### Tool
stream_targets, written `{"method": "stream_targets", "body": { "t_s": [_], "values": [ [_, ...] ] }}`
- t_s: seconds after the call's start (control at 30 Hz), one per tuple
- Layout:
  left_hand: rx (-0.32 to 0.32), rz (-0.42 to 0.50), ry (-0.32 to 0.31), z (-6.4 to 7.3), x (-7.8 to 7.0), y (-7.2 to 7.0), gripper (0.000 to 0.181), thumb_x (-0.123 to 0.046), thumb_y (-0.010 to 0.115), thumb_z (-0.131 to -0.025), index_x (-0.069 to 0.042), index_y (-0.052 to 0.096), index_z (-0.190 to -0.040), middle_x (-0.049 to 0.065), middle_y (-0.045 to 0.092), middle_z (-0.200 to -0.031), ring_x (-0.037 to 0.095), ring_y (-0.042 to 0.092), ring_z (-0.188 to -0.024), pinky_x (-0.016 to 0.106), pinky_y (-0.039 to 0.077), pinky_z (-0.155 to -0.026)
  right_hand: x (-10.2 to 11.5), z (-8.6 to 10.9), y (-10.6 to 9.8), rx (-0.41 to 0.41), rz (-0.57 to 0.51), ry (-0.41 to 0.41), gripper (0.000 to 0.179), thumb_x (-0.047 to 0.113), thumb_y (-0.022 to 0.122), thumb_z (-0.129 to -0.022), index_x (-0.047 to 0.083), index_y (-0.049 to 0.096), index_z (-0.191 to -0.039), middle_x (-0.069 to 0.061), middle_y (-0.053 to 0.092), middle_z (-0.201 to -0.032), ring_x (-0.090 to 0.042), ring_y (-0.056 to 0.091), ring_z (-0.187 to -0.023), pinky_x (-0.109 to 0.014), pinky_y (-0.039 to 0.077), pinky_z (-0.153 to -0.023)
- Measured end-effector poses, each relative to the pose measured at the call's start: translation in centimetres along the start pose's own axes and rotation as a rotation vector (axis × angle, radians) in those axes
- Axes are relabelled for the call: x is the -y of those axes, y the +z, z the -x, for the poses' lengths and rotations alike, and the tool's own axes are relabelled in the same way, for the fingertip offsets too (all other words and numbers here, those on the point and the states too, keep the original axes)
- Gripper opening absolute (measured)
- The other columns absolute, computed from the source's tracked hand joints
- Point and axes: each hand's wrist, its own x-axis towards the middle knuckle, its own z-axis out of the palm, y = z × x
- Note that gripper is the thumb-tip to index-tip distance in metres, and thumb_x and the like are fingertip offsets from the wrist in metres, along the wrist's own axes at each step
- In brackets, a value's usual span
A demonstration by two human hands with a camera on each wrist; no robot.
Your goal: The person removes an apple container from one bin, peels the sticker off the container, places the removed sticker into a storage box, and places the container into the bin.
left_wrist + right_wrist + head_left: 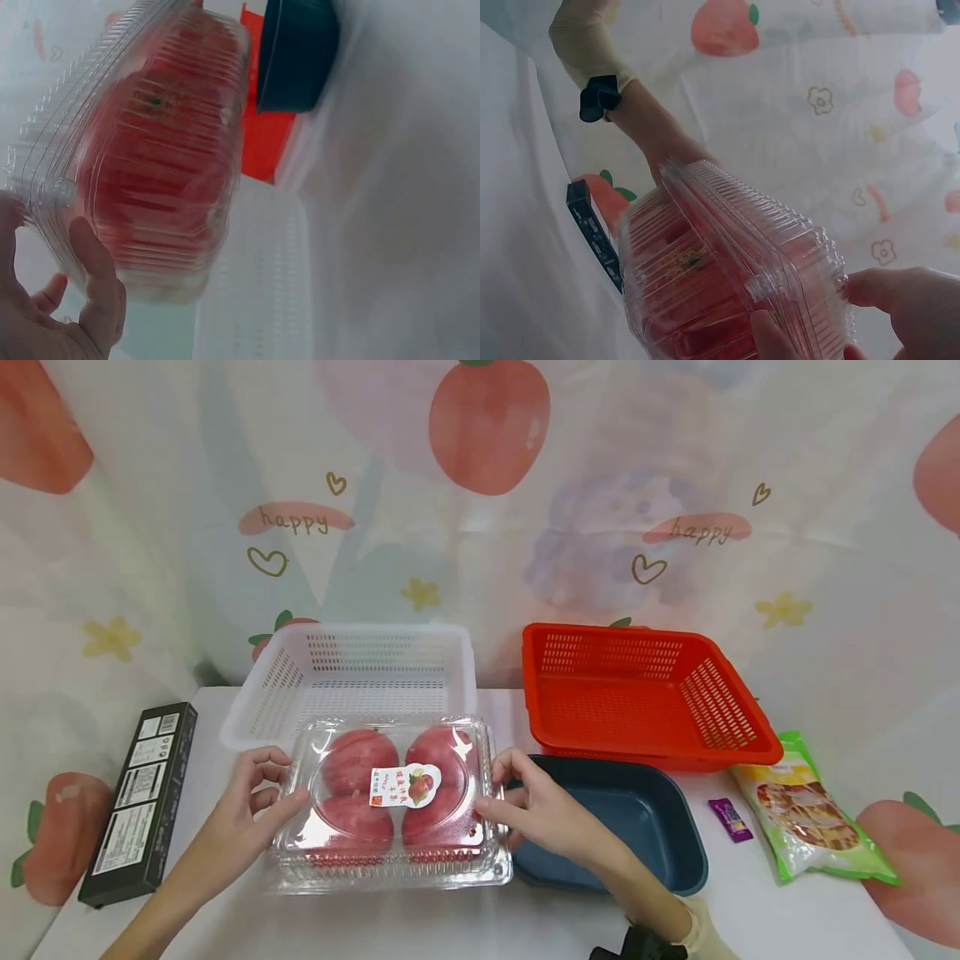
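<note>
A clear plastic fruit box (330, 847) with several red apples (358, 762) inside is held up between my two hands. Its lid lies closed, and a white fruit sticker (390, 787) is on top. My left hand (251, 806) grips the box's left edge, thumb on the lid side and fingers at the rim. At the opposite edge, my right hand (543, 810) pinches the rim between thumb and fingers. Both wrist views show the ribbed side of the box (161, 172) raised off the table.
Behind the box stands a white basket (450, 647), with a red basket (652, 735) to its right. A dark blue tub (645, 827) sits beside the right hand. Farther right are a purple packet (730, 820) and a green snack bag (813, 818). A black box (138, 802) lies at left.
</note>
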Motion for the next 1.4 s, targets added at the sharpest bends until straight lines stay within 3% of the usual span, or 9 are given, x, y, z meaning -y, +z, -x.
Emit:
{"method": "stream_targets", "body": {
  "t_s": [0.2, 0.57, 0.8, 1.03, 1.23, 1.4],
  "values": [
    [0.004, -0.058, -0.045, 1.6, 1.2, -1.4, 0.04, -0.012, 0.057, -0.096, -0.01, 0.031, -0.126, 0.01, 0.043, -0.108, 0.008, 0.06, -0.078, 0.028, 0.055, -0.06, -0.6, -0.2, 1.9, 0.052, 0.029, 0.049, 0.039, 0.028, 0.067, -0.091, 0.009, 0.037, -0.107, -0.01, 0.047, -0.104, -0.021, 0.069, -0.085, -0.037, 0.059, -0.062],
    [0.095, -0.281, -0.246, 3.3, 3.9, -3.2, 0.046, -0.031, 0.059, -0.096, -0.012, 0.029, -0.126, 0.012, 0.046, -0.11, 0.006, 0.048, -0.078, 0.023, 0.049, -0.058, -3.0, -1.4, 4.9, 0.155, -0.045, 0.112, 0.039, 0.028, 0.068, -0.09, 0.01, 0.038, -0.108, -0.006, 0.048, -0.105, -0.018, 0.069, -0.084, -0.034, 0.06, -0.065],
    [0.13, -0.302, -0.239, 2.7, 5.4, -3.9, 0.044, -0.03, 0.06, -0.095, -0.009, 0.032, -0.123, 0.012, 0.048, -0.109, 0.003, 0.049, -0.073, 0.026, 0.049, -0.051, -3.7, -2.5, 5.9, 0.145, -0.039, 0.126, 0.039, 0.025, 0.068, -0.091, 0.009, 0.039, -0.112, -0.008, 0.043, -0.109, -0.018, 0.066, -0.081, -0.033, 0.059, -0.065],
    [0.219, -0.258, -0.322, 2.0, 6.8, -4.1, 0.046, -0.034, 0.059, -0.096, -0.009, 0.031, -0.123, 0.012, 0.051, -0.103, 0.007, 0.052, -0.071, 0.029, 0.053, -0.052, -4.5, -3.0, 6.2, 0.148, -0.038, 0.129, 0.039, 0.02, 0.069, -0.09, 0.006, 0.039, -0.11, -0.008, 0.043, -0.107, -0.019, 0.066, -0.078, -0.035, 0.06, -0.066],
    [0.256, -0.225, -0.338, 1.4, 7.1, -4.2, 0.045, -0.033, 0.059, -0.096, -0.008, 0.031, -0.121, 0.013, 0.052, -0.101, 0.009, 0.054, -0.068, 0.03, 0.055, -0.052, -5.0, -3.3, 5.8, 0.157, -0.012, 0.139, 0.041, 0.024, 0.07, -0.089, 0.008, 0.039, -0.111, -0.008, 0.045, -0.108, -0.019, 0.066, -0.081, -0.033, 0.06, -0.068],
    [0.274, -0.342, -0.28, 0.5, 7.0, -4.9, 0.042, -0.037, 0.059, -0.095, -0.007, 0.042, -0.12, 0.011, 0.058, -0.103, 0.012, 0.058, -0.078, 0.027, 0.055, -0.06, -5.2, -3.5, 5.6, 0.135, 0.072, 0.128, 0.042, 0.028, 0.071, -0.088, 0.011, 0.04, -0.11, -0.006, 0.049, -0.104, -0.017, 0.064, -0.077, -0.03, 0.057, -0.067]
  ]
}}
